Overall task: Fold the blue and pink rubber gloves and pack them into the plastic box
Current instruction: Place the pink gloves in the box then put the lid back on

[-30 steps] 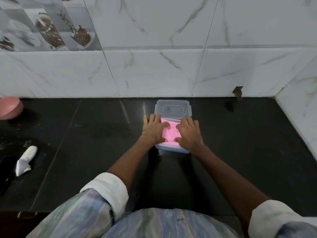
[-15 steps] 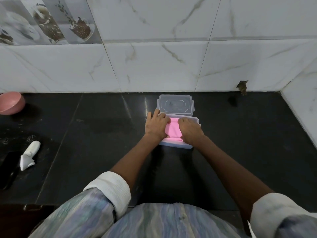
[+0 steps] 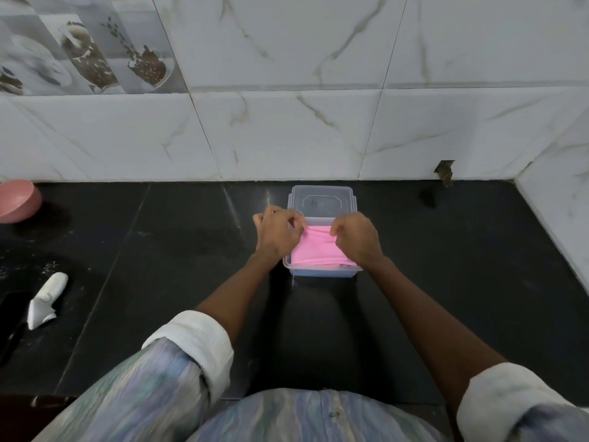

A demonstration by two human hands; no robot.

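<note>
A clear plastic box (image 3: 322,273) stands on the black counter, mid-frame. The folded pink glove (image 3: 315,250) lies on top inside it, and a blue layer, the blue glove (image 3: 322,272), shows through the front wall beneath. My left hand (image 3: 278,235) pinches the pink glove's far left corner. My right hand (image 3: 356,238) pinches its far right corner. Both sets of fingers are curled on the rubber at the box's far edge. The clear lid (image 3: 321,200) lies flat just behind the box.
A pink bowl (image 3: 17,200) sits at the far left by the wall. A white tool (image 3: 46,299) and a dark flat object (image 3: 11,317) lie at the left near the counter's front edge. Tiled walls close the back and right.
My hands went from pressing flat on the pink glove to curling at its far edge and pinching its corners. The camera view has shifted slightly.
</note>
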